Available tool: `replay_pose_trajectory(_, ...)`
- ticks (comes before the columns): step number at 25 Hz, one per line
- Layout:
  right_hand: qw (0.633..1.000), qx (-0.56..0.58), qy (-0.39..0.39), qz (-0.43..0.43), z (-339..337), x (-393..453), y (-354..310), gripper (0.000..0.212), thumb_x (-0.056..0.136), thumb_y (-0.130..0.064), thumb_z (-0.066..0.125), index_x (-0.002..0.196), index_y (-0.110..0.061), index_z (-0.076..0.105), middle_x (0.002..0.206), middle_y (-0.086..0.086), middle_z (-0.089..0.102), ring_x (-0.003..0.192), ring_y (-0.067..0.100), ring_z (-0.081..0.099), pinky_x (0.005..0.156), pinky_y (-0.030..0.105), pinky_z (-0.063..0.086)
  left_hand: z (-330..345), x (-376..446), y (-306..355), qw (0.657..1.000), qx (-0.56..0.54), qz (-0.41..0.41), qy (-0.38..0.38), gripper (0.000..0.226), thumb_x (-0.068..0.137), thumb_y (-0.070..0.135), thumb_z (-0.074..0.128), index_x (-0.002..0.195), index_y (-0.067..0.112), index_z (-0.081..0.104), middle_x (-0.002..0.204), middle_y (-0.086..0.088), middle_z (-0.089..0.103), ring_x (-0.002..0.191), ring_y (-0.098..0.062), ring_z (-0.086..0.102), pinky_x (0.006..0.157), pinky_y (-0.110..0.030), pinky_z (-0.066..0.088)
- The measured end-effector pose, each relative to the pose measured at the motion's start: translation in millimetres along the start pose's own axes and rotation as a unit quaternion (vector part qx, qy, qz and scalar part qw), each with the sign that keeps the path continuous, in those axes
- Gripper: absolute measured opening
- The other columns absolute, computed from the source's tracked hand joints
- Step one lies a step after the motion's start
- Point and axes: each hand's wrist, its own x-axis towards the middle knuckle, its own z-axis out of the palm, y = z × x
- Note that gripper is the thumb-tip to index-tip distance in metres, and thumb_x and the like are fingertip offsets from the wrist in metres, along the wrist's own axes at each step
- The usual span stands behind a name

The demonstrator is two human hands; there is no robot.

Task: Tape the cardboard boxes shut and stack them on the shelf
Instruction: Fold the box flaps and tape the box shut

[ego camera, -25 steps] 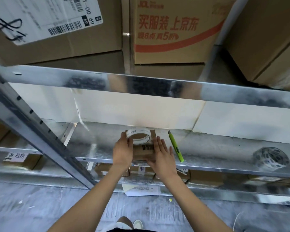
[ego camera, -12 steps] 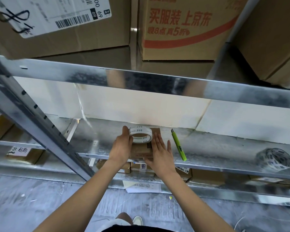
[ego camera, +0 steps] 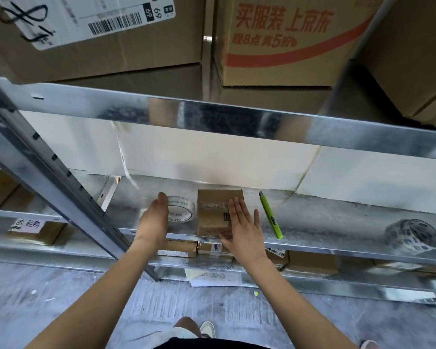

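**Tape roll set aside, box pinned flat on the shelf**

My left hand (ego camera: 153, 217) has its grip curled round the white roll of clear packing tape (ego camera: 181, 209), thumb side against the rim. I read that as holding the roll just left of the box, out of the way of the seam. My right hand (ego camera: 242, 222) lies spread, fingers straight, palm pressed on the small brown cardboard box (ego camera: 213, 212), which I judge keeps the flaps down and smooths the strip. A glossy band of tape seems to cross the lid, though I cannot tell whether it is fully sealed.

The box lies flat on the galvanised metal shelf (ego camera: 325, 217), close to its front edge. Just right of my hand lies a lime-green utility knife (ego camera: 271, 215), within reach for cutting. Well off to the right sits a patterned roll of tape (ego camera: 413, 235). Large cardboard cartons (ego camera: 275, 41) fill the tier above, and more small boxes (ego camera: 179, 249) sit on the tier below.
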Motion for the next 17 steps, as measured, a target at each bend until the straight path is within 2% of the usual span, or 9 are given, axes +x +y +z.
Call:
replay_pose_trajectory(2, 0.999, -0.015, -0.028, 0.009, -3.3, 0.7, -4.5, 0.102, 0.065, -0.057, 0.075, 0.143, -0.003, 0.038, 0.149, 0.014, 0.038, 0.139, 0.027, 0.034, 0.109, 0.061, 0.024, 7.8, 0.5, 3.9, 1.0, -0.004, -0.017, 0.002, 0.033, 0.087, -0.011, 0.04, 0.116, 0.003, 0.034, 0.102, -0.019, 0.058, 0.087, -0.037, 0.06, 0.066, -0.039, 0.043)
replay_pose_trajectory(3, 0.999, -0.018, -0.048, 0.015, -8.0, 2.4, -9.4, 0.105, 0.072, -0.061, 0.067, 0.147, -0.002, 0.026, 0.154, 0.016, 0.026, 0.144, 0.029, 0.023, 0.111, 0.064, 0.012, 9.7, 0.9, 5.5, 1.0, 0.002, -0.021, 0.003, 0.032, 0.088, -0.01, 0.039, 0.116, 0.004, 0.034, 0.102, -0.018, 0.058, 0.087, -0.035, 0.06, 0.066, -0.039, 0.043)
replay_pose_trajectory(5, 0.994, -0.016, -0.091, 0.053, -16.6, 7.2, -26.1, 0.11, 0.079, -0.075, 0.043, 0.151, -0.006, -0.003, 0.156, 0.016, -0.009, 0.146, 0.035, -0.007, 0.105, 0.064, -0.014, 12.5, 4.0, 4.9, 0.999, 0.016, -0.026, 0.008, 0.032, 0.088, -0.008, 0.041, 0.116, 0.005, 0.034, 0.102, -0.016, 0.058, 0.087, -0.033, 0.06, 0.067, -0.038, 0.046)
replay_pose_trajectory(7, 0.989, 0.002, -0.106, 0.101, -16.9, 9.7, -48.9, 0.114, 0.069, -0.088, 0.016, 0.15, -0.014, -0.012, 0.154, 0.017, -0.02, 0.141, 0.042, -0.019, 0.099, 0.065, -0.022, 14.9, 5.8, 2.9, 0.999, 0.033, -0.029, 0.003, 0.033, 0.089, -0.004, 0.046, 0.118, 0.007, 0.033, 0.104, -0.014, 0.059, 0.087, -0.031, 0.061, 0.068, -0.037, 0.047)
replay_pose_trajectory(9, 0.988, 0.039, -0.078, 0.13, -11.4, 10.9, -64.6, 0.114, 0.063, -0.09, 0.005, 0.152, -0.018, 0.007, 0.156, 0.025, 0.001, 0.142, 0.047, -0.005, 0.099, 0.072, -0.016, 16.3, 5.0, 2.5, 0.999, 0.047, -0.021, 0.0, 0.035, 0.09, -0.001, 0.047, 0.12, 0.008, 0.031, 0.106, -0.013, 0.058, 0.087, -0.03, 0.061, 0.065, -0.034, 0.045)
replay_pose_trajectory(11, 0.989, 0.041, -0.043, 0.138, -0.5, 11.2, -68.2, 0.097, 0.07, -0.084, 0.017, 0.145, -0.025, 0.037, 0.148, 0.029, 0.031, 0.138, 0.05, 0.02, 0.101, 0.075, -0.001, 15.6, 0.3, 5.1, 0.999, 0.05, -0.019, 0.005, 0.04, 0.09, -0.003, 0.045, 0.125, 0.008, 0.03, 0.109, -0.012, 0.056, 0.087, -0.029, 0.061, 0.063, -0.032, 0.042)
replay_pose_trajectory(14, 0.988, 0.05, -0.032, 0.144, 3.4, 14.2, -69.4, 0.079, 0.07, -0.073, 0.033, 0.134, -0.031, 0.053, 0.139, 0.027, 0.046, 0.131, 0.05, 0.034, 0.096, 0.075, 0.02, 17.6, -0.8, 5.1, 1.0, 0.007, -0.019, 0.021, 0.053, 0.088, -0.006, 0.044, 0.135, 0.009, 0.026, 0.112, -0.013, 0.056, 0.088, -0.03, 0.061, 0.067, -0.034, 0.044)
replay_pose_trajectory(16, 0.985, 0.062, -0.034, 0.156, 2.3, 14.9, -69.2, 0.079, 0.067, -0.073, 0.033, 0.13, -0.032, 0.056, 0.137, 0.024, 0.049, 0.129, 0.048, 0.037, 0.087, 0.072, 0.033, 24.3, -1.6, 4.2, 0.988, -0.138, -0.037, 0.058, 0.056, 0.091, -0.002, 0.045, 0.14, 0.012, 0.021, 0.114, -0.016, 0.057, 0.093, -0.033, 0.06, 0.073, -0.039, 0.048)
replay_pose_trajectory(17, 0.985, 0.066, -0.033, 0.157, 0.9, 15.7, -67.8, 0.078, 0.066, -0.074, 0.034, 0.129, -0.033, 0.058, 0.136, 0.021, 0.051, 0.129, 0.047, 0.038, 0.084, 0.071, 0.037, 26.4, -3.5, 6.7, 0.963, -0.251, -0.069, 0.076, 0.056, 0.093, 0.004, 0.049, 0.14, 0.012, 0.021, 0.116, -0.017, 0.057, 0.097, -0.034, 0.06, 0.078, -0.04, 0.049)
